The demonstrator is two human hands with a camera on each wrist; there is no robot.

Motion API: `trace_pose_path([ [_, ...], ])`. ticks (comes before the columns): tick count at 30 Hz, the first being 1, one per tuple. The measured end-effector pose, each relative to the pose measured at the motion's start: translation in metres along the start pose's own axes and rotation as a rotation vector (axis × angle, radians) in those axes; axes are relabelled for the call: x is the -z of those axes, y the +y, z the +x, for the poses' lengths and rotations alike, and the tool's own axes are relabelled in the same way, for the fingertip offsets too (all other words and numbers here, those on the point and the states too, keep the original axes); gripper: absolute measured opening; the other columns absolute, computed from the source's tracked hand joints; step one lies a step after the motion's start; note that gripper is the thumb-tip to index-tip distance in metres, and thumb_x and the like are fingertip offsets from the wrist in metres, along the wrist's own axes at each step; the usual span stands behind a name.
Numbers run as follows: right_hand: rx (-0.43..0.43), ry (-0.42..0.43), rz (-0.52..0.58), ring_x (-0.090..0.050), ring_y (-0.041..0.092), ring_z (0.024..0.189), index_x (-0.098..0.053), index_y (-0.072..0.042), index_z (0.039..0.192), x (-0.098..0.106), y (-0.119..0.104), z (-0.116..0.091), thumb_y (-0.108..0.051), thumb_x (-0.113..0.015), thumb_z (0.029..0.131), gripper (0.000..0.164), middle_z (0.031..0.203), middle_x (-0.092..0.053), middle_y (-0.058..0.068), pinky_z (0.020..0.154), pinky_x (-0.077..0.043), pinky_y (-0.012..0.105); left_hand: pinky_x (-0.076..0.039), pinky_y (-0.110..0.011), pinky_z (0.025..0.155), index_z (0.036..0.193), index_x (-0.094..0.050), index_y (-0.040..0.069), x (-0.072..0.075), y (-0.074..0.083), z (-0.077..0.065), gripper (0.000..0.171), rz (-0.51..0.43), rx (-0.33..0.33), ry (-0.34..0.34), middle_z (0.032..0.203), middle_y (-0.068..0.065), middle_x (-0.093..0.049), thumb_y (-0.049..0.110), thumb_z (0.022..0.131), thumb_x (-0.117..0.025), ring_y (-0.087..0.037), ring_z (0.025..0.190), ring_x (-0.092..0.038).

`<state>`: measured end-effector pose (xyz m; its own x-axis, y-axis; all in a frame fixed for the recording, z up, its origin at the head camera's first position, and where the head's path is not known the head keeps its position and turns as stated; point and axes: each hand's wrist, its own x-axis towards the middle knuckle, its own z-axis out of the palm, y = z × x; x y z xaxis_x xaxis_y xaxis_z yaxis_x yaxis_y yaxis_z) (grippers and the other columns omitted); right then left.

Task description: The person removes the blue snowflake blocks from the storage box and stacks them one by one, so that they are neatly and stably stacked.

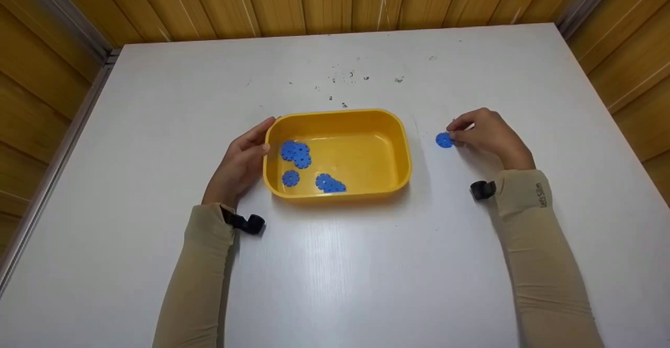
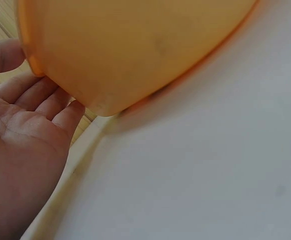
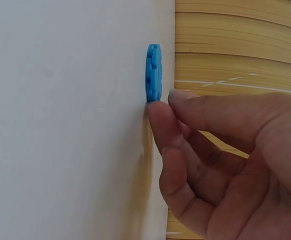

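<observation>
My left hand [image 1: 242, 160] grips the left end of a yellow plastic basin [image 1: 361, 190], its thumb at the rim and its fingers along the outer wall. In the left wrist view the basin's wall [image 2: 135, 45] shows over the white table. Several blue notched interlocking discs [image 1: 290, 178] lie inside, toward the left and front. Right of the basin, my right hand [image 1: 489, 134] has thumb and fingertips at the near edge of another blue interlocking disc [image 1: 444, 139]. Seen edge-on in the right wrist view, this disc [image 3: 154, 72] is close over the tabletop.
A white table [image 1: 335, 274] carries everything, with small dark marks [image 1: 366, 78] beyond the basin. Yellow wood-plank walls [image 1: 324, 2] rise behind the table and at both sides. Each wrist wears a black camera mount [image 1: 481, 190].
</observation>
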<state>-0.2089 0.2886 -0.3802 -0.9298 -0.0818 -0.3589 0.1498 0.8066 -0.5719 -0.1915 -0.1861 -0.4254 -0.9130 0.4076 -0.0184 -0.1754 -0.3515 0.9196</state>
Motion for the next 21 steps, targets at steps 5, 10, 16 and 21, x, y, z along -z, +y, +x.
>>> trace_pose_path([
  [5, -0.012, -0.008, 0.006, -0.052, 0.026, 0.097, -0.065, -0.006, 0.120, 0.001, -0.001, -0.001, -0.022, -0.061, 0.094, 0.031, 0.120, -0.061, 0.017, 0.087, -0.045, 0.036, -0.033, -0.029, 0.115, 0.150, -0.029, 0.005, 0.001, 0.000, 0.001, 0.058, -0.008, 0.004, -0.003, 0.156, -0.003, -0.033, -0.006, 0.095, -0.045, -0.017, 0.145, -0.029],
  [10, -0.007, 0.004, -0.009, -0.052, 0.028, 0.102, -0.064, -0.007, 0.123, 0.004, -0.004, -0.002, -0.025, -0.059, 0.094, 0.034, 0.122, -0.059, 0.017, 0.088, -0.046, 0.038, -0.032, -0.029, 0.115, 0.150, -0.032, 0.007, -0.001, 0.000, 0.001, 0.058, 0.011, 0.010, 0.017, 0.155, -0.002, -0.034, -0.005, 0.095, -0.047, -0.015, 0.144, -0.030],
  [16, 0.011, 0.039, -0.008, -0.051, 0.031, 0.107, -0.063, -0.008, 0.125, 0.008, -0.010, -0.004, -0.027, -0.059, 0.094, 0.036, 0.123, -0.059, 0.018, 0.093, -0.047, 0.043, -0.029, -0.031, 0.117, 0.149, -0.035, 0.009, -0.001, 0.000, 0.001, 0.057, 0.040, 0.010, 0.024, 0.156, -0.003, -0.033, -0.003, 0.095, -0.049, -0.015, 0.145, -0.027],
  [21, 0.057, 0.052, 0.007, -0.052, 0.032, 0.110, -0.063, -0.006, 0.124, 0.011, -0.021, -0.007, -0.024, -0.060, 0.094, 0.035, 0.123, -0.060, 0.020, 0.102, -0.045, 0.048, -0.028, -0.030, 0.118, 0.149, -0.034, 0.008, 0.000, -0.001, 0.001, 0.058, 0.030, 0.006, 0.025, 0.155, -0.002, -0.035, -0.003, 0.094, -0.049, -0.013, 0.145, -0.029],
])
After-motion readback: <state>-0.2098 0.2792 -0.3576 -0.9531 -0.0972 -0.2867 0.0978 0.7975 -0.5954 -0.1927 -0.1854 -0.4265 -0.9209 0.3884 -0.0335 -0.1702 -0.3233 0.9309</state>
